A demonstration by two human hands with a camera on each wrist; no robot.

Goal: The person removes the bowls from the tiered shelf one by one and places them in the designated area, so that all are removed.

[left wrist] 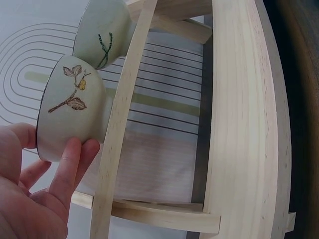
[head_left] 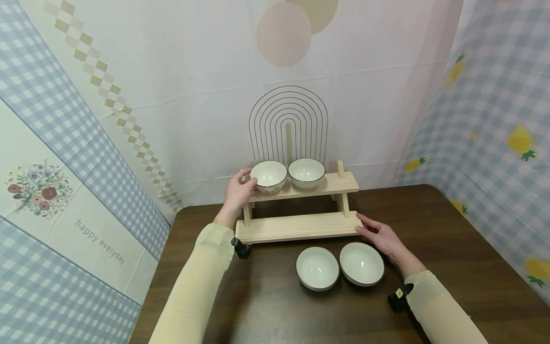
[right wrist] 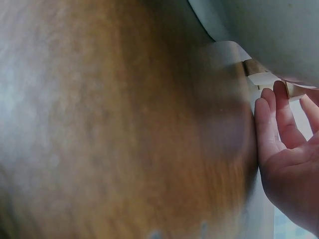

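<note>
Two white bowls stand side by side on the upper board of a two-step wooden shelf [head_left: 296, 227]. My left hand [head_left: 240, 191] holds the left bowl [head_left: 269, 175] by its side, thumb at the rim. In the left wrist view, that bowl's outside [left wrist: 75, 107] shows a brown twig with leaves, and the fingers [left wrist: 67, 167] lie along its wall. The other bowl [head_left: 307, 172] sits close on its right. My right hand [head_left: 382, 237] grips the right end of the lower board between thumb and fingers. In the right wrist view, a bowl partly hides those fingertips [right wrist: 280, 89].
Two more white bowls, one [head_left: 317, 268] left of the other [head_left: 362, 263], stand on the dark wooden table [head_left: 266, 306] in front of the shelf. A small upright peg [head_left: 341, 168] rises at the upper board's right end. Patterned cloth [head_left: 206, 95] hangs behind and at both sides.
</note>
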